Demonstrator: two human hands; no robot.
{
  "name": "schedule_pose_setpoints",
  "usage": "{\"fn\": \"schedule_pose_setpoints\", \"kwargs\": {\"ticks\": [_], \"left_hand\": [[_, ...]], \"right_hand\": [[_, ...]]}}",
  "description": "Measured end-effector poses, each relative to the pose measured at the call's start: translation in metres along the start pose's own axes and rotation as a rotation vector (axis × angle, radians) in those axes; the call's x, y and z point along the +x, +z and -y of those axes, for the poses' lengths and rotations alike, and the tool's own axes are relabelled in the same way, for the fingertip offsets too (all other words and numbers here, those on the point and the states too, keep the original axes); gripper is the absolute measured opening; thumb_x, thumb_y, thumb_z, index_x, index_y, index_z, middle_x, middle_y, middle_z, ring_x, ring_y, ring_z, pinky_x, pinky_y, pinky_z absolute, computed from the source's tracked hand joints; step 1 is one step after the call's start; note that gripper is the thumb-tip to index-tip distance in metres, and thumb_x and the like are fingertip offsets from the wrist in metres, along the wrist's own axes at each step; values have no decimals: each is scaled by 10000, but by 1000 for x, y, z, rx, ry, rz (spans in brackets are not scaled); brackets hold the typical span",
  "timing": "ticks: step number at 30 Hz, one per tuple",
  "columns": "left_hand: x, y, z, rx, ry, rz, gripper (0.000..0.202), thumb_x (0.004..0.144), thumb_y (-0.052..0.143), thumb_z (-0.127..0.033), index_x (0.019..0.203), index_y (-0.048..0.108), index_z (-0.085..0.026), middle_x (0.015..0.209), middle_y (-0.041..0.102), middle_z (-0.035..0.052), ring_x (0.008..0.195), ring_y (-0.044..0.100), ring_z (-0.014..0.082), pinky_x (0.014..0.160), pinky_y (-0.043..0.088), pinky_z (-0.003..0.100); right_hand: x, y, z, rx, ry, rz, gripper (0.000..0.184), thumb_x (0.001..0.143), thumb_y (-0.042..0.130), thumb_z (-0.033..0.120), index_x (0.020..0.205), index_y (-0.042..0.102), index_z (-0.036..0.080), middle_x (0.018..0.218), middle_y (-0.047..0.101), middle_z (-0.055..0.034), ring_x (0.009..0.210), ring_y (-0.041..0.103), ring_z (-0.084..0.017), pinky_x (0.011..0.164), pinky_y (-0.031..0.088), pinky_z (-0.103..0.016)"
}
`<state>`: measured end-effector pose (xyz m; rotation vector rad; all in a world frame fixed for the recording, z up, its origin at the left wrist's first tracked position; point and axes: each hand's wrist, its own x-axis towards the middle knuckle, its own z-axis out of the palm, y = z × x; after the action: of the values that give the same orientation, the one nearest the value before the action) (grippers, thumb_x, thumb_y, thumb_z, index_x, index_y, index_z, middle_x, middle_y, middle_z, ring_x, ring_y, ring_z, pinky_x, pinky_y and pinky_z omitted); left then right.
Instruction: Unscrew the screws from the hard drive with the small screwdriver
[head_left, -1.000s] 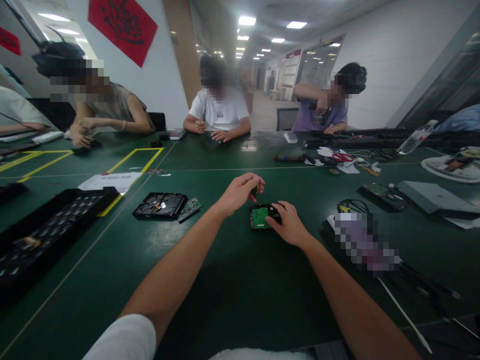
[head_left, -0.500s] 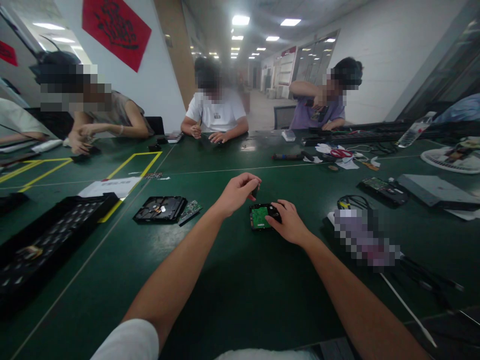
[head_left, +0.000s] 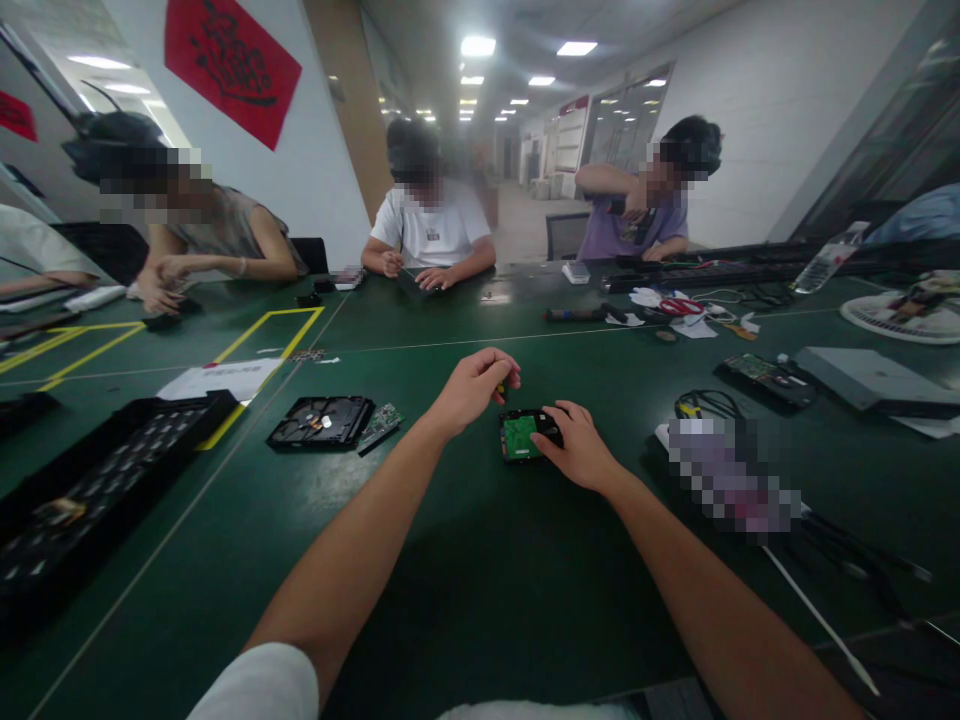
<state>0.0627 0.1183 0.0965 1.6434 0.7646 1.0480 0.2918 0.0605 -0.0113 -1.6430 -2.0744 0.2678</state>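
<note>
A small hard drive (head_left: 520, 435) with its green circuit board facing up lies on the green table (head_left: 480, 560) in front of me. My right hand (head_left: 574, 445) rests on the drive's right end, fingers curled over its edge. My left hand (head_left: 472, 385) hovers just above and left of the drive, fingers pinched round a small dark tool with a yellow tip, which points down at the board.
An opened black drive (head_left: 321, 420) and a loose green board (head_left: 382, 420) lie to the left, beside a long black tray (head_left: 97, 480). Cables (head_left: 705, 408), another board (head_left: 765, 375) and a grey box (head_left: 870, 375) sit right. Three people work across the table.
My left hand has dipped slightly with the small tool over the drive. My right hand stays on the drive. The view has shifted a little.
</note>
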Motion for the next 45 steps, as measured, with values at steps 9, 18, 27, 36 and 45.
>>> {"fn": "schedule_pose_setpoints", "kwargs": {"ticks": [9, 18, 27, 36, 45], "left_hand": [[0, 2, 1, -2, 9, 13, 244, 958, 575, -400, 912, 652, -174, 881, 696, 62, 776, 631, 145, 582, 485, 217], [3, 2, 8, -22, 66, -1, 258, 954, 592, -416, 939, 656, -167, 902, 682, 54, 828, 638, 149, 639, 521, 223], [9, -5, 17, -39, 75, -47, 287, 966, 595, -451, 988, 666, -174, 920, 680, 58, 840, 638, 152, 659, 546, 235], [11, -7, 21, -35, 76, -66, 313, 964, 604, -475, 1006, 673, -172, 927, 673, 61, 860, 638, 155, 680, 558, 242], [14, -8, 23, -17, 81, -50, 328, 965, 605, -486, 1029, 680, -173, 931, 676, 63, 866, 642, 160, 672, 565, 244]], "right_hand": [[0, 6, 7, -38, 38, -77, 591, 964, 565, 564, 1430, 577, 201, 1471, 503, -178, 1406, 414, -374, 1158, 387, -550], [15, 14, 6, -83, 31, -201, 528, 955, 577, 536, 1338, 646, 179, 1387, 568, -181, 1325, 483, -364, 1115, 427, -537], [35, 15, -11, -71, -82, -154, 535, 957, 581, 563, 1359, 620, 213, 1397, 582, -150, 1322, 495, -342, 1100, 441, -538], [57, 20, -20, -56, -115, -120, 553, 968, 561, 562, 1392, 587, 207, 1422, 583, -139, 1344, 500, -332, 1126, 420, -538], [54, 23, -21, -50, -119, -134, 590, 977, 542, 583, 1404, 576, 176, 1434, 598, -156, 1382, 503, -334, 1170, 393, -532]]}}
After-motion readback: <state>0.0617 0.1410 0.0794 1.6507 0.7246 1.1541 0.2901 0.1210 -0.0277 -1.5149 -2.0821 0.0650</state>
